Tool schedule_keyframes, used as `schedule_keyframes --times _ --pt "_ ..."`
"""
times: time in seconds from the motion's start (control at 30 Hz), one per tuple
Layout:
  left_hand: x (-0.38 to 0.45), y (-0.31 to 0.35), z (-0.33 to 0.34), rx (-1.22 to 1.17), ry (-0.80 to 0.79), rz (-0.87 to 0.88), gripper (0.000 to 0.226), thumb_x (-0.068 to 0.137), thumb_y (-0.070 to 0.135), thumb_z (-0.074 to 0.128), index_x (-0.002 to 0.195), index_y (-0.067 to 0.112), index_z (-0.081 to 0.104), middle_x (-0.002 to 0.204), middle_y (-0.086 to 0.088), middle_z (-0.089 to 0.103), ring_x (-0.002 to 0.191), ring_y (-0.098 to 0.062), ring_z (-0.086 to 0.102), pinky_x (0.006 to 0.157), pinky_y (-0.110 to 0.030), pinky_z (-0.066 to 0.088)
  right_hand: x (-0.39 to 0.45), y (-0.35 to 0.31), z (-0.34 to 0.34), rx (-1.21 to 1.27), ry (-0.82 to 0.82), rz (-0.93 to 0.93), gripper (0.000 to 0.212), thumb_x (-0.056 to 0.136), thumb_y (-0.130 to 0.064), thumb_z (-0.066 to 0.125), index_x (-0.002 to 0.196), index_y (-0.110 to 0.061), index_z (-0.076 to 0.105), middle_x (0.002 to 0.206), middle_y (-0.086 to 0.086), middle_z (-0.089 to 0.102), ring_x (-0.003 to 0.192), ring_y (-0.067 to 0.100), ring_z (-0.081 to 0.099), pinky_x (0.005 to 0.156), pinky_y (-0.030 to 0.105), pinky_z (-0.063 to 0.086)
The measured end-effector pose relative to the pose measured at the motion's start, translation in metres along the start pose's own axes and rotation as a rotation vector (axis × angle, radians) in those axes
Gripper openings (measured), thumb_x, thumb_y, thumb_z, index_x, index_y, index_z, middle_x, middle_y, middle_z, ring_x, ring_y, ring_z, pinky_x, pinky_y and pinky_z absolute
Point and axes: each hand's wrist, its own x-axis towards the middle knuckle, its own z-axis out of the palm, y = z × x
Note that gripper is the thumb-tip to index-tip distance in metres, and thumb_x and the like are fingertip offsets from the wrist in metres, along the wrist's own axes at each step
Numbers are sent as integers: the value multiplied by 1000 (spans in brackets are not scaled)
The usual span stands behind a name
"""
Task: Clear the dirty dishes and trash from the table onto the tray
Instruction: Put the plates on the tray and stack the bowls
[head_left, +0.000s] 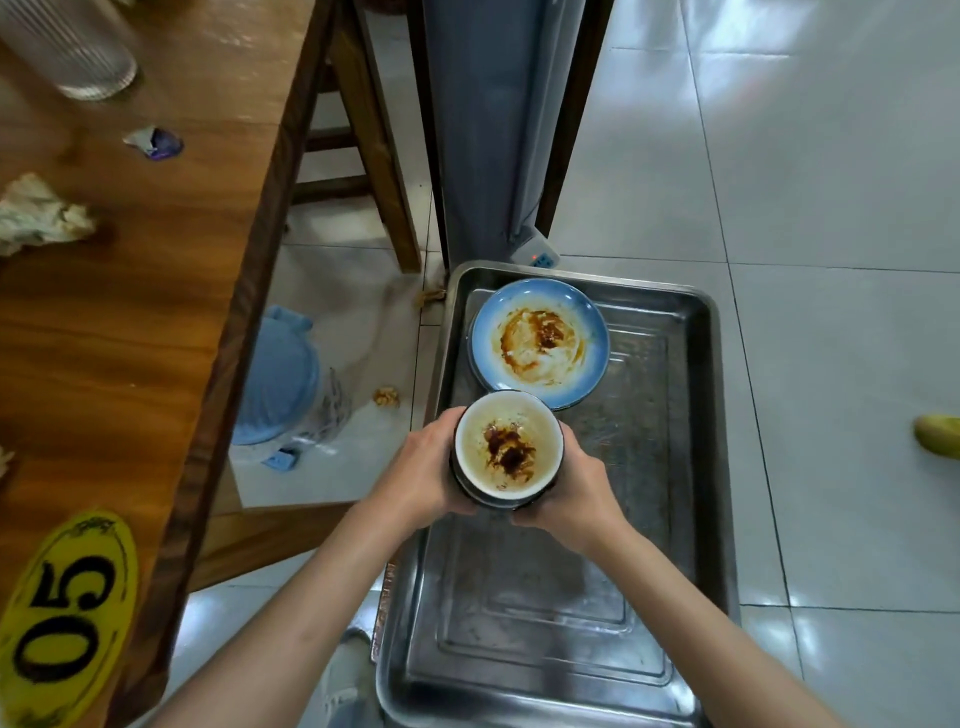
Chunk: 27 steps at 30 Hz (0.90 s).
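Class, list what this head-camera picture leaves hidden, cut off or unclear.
- Bowl underside: hidden by left hand and right hand; whether it touches the tray is unclear.
- Glass: blurred, cut by the top edge.
- Yellow object: cut by the right edge.

Both hands around bowl above tray

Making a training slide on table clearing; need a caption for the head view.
Both hands lower stacked dirty bowls onto a steel tray beside a sauce-smeared blue plate.
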Motion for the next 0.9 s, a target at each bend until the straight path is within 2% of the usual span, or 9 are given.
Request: schedule_keyframes --times 0.1,0.27,0.53,0.73,0.9 --pt "2 -2 5 7 -24 -11 102 41 20 90 132 30 44 119 5 60 111 -15 55 91 -36 47 -1 7 3 -1 5 18 107 40 -19 86 128 -45 31 87 -31 52 84 -1 52 62 6 39" --pt "7 0 11 -1 -30 -19 103 42 15 91 133 26 44 121 3 59 110 -12 53 86 -22 40 2 13 6 -12 19 21 105 40 -20 86 126 -43 31 88 -31 51 84 0 51 61 6 38" --pt "10 -2 13 23 -29 -22 104 43 15 91 135 23 43 122 1 59 113 -16 53 85 -21 38 7 18 9 -18 22 34 105 40 -20 87 129 -38 34 87 -31 48 82 -1 49 60 5 36" --pt "10 0 14 47 -29 -21 102 45 17 91 134 24 42 122 1 59 113 -18 54 90 -30 43 7 21 11 6 35 55 106 39 -16 88 127 -40 35 91 -28 51 88 3 53 62 10 40" --pt "9 4 14 62 -35 -25 100 48 19 90 135 23 41 125 1 57 116 -19 53 96 -38 45 5 19 11 30 44 77 107 40 -14 88 129 -42 34 91 -29 51 87 2 52 49 4 41"
